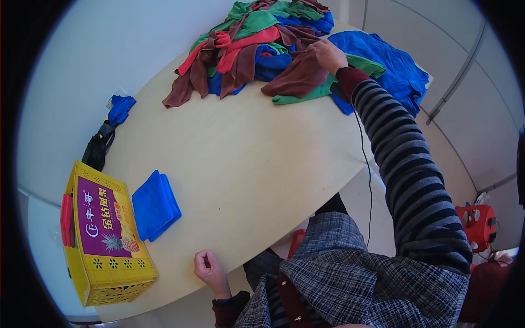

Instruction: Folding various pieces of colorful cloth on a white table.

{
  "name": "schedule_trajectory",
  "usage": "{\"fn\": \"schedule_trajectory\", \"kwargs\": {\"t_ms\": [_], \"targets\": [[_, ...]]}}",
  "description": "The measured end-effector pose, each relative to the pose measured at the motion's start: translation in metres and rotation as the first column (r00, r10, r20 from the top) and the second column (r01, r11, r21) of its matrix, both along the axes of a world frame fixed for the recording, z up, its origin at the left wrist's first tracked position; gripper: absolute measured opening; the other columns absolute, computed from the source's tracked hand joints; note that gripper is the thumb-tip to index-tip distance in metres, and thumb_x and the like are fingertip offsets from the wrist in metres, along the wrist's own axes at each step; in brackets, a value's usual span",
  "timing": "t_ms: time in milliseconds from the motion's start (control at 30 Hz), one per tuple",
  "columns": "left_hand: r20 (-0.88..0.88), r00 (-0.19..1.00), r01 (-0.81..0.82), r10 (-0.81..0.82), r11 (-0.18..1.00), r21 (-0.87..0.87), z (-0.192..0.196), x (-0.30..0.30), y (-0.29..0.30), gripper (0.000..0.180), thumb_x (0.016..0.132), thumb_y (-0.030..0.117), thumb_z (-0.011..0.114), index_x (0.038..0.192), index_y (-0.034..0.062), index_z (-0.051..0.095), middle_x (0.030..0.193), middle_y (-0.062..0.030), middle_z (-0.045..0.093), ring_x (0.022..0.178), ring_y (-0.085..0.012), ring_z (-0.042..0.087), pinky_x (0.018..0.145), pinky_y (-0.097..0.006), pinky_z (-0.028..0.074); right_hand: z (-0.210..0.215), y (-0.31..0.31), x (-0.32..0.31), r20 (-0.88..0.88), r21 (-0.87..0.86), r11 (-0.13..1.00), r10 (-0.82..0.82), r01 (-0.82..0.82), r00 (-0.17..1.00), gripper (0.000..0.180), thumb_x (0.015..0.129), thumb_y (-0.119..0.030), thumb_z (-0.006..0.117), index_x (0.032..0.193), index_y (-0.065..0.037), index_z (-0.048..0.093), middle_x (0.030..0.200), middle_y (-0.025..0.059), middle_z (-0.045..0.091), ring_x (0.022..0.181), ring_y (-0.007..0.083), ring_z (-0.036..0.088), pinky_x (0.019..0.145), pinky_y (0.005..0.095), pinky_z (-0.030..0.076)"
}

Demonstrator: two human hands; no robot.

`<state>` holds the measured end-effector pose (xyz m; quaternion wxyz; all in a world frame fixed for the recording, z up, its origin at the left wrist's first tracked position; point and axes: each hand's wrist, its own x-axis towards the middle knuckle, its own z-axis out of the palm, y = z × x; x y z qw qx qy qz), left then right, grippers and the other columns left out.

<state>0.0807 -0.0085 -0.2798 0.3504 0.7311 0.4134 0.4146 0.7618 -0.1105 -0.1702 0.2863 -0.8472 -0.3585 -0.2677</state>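
Observation:
My right hand reaches to the far side of the table, its fingers closed on a brown cloth. That cloth lies partly over a green cloth, at the right of a heap of loose cloths in brown, red, green and blue. My left hand rests by the table's near edge, curled into a loose fist with nothing visible in it. Left of centre lie folded blue cloths, stacked flat and apart from both hands.
A yellow plastic crate with a purple panel stands at the table's left, beside the folded cloths. Behind it are a black item and a crumpled blue cloth. A black cable hangs off the right edge. Blue fabric spreads at the far right.

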Motion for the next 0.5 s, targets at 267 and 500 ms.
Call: {"fn": "schedule_trajectory", "kwargs": {"t_ms": [267,500], "targets": [[-0.067,0.997,-0.032,0.033,0.999,0.026,0.003,0.004,-0.001,0.012,0.098,0.006,0.061,0.087,0.0022,0.058,0.077,0.0053,0.049,0.070,-0.0044,0.043,0.063,-0.021,0.039,-0.006,0.016,0.003,0.043,-0.456,0.890,0.007,0.013,0.999,0.031,0.089,-0.009,0.056,0.117,-0.014,0.068,0.125,0.0110,0.063,0.120,0.0319,0.060,0.098,0.0422,0.050],[-0.069,0.997,-0.008,0.016,0.994,0.105,0.003,0.008,0.000,0.012,0.097,0.005,0.060,0.086,0.0012,0.058,0.075,0.0046,0.048,0.068,-0.0051,0.042,0.062,-0.022,0.039,0.016,-0.016,-0.015,0.087,-0.300,0.944,0.171,-0.138,0.981,0.018,0.089,-0.008,0.057,0.106,-0.011,0.066,0.104,0.0113,0.066,0.105,0.0327,0.065,0.085,0.0442,0.053]]}}
